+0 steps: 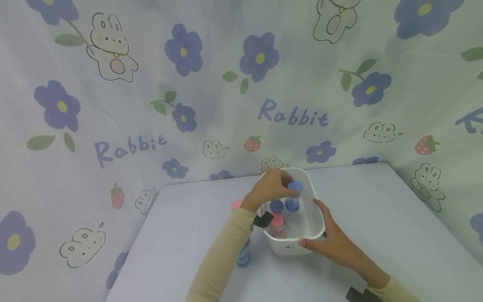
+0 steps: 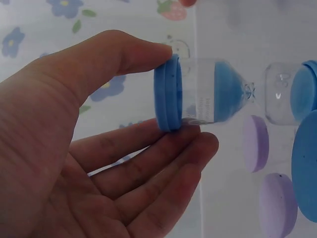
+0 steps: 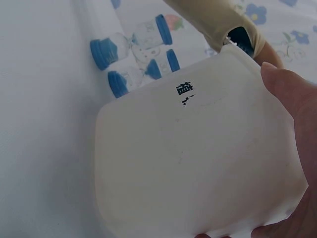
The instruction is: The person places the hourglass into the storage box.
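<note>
My left hand (image 1: 269, 188) reaches into a white plastic bin (image 1: 316, 209). Its thumb and fingers pinch the upper blue cap of a blue sand timer (image 2: 228, 94), which is upright inside the bin. Close by in the bin are a dark blue cap (image 1: 276, 206) and a pink-capped sand timer (image 1: 277, 221). Two pale purple caps (image 2: 256, 144) show beside the held timer in the left wrist view. My right hand (image 1: 336, 241) grips the bin's near right corner, thumb on the rim, fingers along the outer wall (image 3: 198, 153).
Outside the bin on its left stand blue-capped sand timers (image 3: 111, 49), partly behind my left sleeve (image 1: 222, 247) in the head view. A pink cap (image 1: 236, 204) shows behind that forearm. The white table (image 1: 181, 222) meets a patterned curtain (image 1: 211, 84) at the back.
</note>
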`<state>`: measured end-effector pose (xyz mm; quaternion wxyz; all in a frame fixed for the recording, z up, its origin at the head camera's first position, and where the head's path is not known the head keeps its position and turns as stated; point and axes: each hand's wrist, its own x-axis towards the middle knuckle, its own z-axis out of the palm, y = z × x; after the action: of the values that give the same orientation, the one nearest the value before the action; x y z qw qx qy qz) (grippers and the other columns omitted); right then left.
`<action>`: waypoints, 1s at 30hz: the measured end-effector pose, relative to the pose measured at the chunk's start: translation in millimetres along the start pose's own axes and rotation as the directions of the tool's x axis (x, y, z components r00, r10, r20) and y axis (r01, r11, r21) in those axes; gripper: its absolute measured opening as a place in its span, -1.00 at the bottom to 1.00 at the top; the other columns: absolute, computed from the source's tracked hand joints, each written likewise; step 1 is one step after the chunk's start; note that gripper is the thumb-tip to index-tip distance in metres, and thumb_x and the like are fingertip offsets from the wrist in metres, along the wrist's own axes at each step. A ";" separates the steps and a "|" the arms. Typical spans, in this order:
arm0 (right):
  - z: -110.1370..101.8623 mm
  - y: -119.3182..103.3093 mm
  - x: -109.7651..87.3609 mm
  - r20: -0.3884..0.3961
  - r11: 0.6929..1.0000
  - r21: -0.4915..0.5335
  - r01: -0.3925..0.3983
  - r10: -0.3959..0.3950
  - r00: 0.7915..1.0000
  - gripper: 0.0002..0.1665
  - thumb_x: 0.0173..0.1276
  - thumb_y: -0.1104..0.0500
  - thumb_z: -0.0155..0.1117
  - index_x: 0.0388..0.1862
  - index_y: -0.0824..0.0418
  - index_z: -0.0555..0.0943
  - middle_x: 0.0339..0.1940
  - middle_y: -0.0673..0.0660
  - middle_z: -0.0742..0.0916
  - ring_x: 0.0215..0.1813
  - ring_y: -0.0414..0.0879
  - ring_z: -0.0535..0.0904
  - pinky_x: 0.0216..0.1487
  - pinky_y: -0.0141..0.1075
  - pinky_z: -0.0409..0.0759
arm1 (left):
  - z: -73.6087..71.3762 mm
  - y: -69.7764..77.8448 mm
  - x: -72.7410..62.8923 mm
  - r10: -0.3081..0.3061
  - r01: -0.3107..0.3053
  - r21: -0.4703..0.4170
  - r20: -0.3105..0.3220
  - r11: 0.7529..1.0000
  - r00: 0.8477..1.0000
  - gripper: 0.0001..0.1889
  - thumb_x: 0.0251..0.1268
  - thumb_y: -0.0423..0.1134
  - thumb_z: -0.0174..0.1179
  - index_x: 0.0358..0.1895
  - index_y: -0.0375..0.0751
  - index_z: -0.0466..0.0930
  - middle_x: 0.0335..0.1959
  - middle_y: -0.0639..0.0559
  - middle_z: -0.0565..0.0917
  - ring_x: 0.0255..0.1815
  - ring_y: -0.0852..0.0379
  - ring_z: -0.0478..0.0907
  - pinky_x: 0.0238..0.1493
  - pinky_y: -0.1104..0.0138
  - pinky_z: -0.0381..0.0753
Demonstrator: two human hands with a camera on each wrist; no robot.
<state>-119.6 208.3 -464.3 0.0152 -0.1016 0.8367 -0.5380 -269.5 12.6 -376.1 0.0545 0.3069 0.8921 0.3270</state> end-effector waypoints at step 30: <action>0.4 3.9 -0.8 -0.007 1.000 -0.026 0.008 -0.008 1.000 0.40 0.22 -0.08 0.57 0.71 -0.07 -0.25 0.63 0.42 0.22 0.50 0.42 0.39 0.35 0.28 0.57 | 11.0 7.1 11.6 -0.073 0.022 0.245 0.203 0.969 0.976 -0.76 0.04 -0.12 0.59 -0.42 -0.15 0.72 -0.57 0.12 0.68 -0.59 0.27 0.50 -0.55 0.49 0.54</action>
<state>-119.4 209.6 -468.1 0.0090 -0.1031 0.8432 -0.5276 -272.0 29.6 -379.1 0.1187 0.3226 0.9216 0.1804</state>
